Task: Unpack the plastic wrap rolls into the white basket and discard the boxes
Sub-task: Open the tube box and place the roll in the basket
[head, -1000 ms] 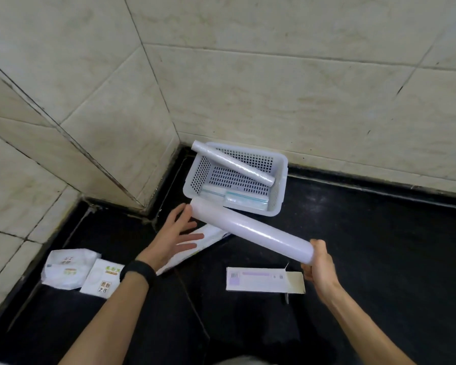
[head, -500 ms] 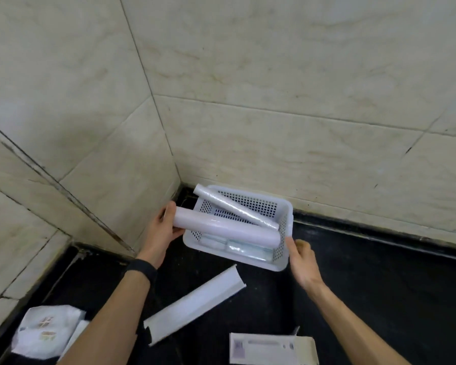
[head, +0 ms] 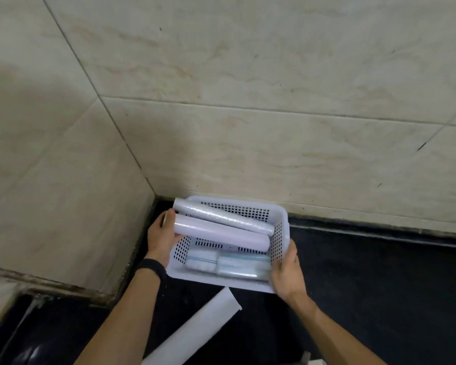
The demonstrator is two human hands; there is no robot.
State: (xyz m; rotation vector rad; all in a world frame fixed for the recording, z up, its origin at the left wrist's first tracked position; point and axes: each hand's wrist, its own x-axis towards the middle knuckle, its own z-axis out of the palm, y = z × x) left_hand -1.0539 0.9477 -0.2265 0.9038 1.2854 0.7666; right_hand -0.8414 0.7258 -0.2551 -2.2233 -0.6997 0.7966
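Observation:
The white perforated basket sits on the black floor in the corner of the tiled walls. A thin plastic wrap roll lies slanted across its back. In front of it a thicker plastic wrap roll lies across the basket, its left end sticking out over the rim. My left hand holds that left end. The roll's right end lies inside the basket, free of my right hand, whose fingers are spread against the basket's right front corner.
Clear zip packets lie along the basket's front. A long white empty box lies on the floor between my forearms. The corner of another box shows at the bottom edge. Tiled walls close in behind and to the left.
The thick roll went from mid-air in front of the basket down into it. My right hand let go of its right end and moved to the basket's corner.

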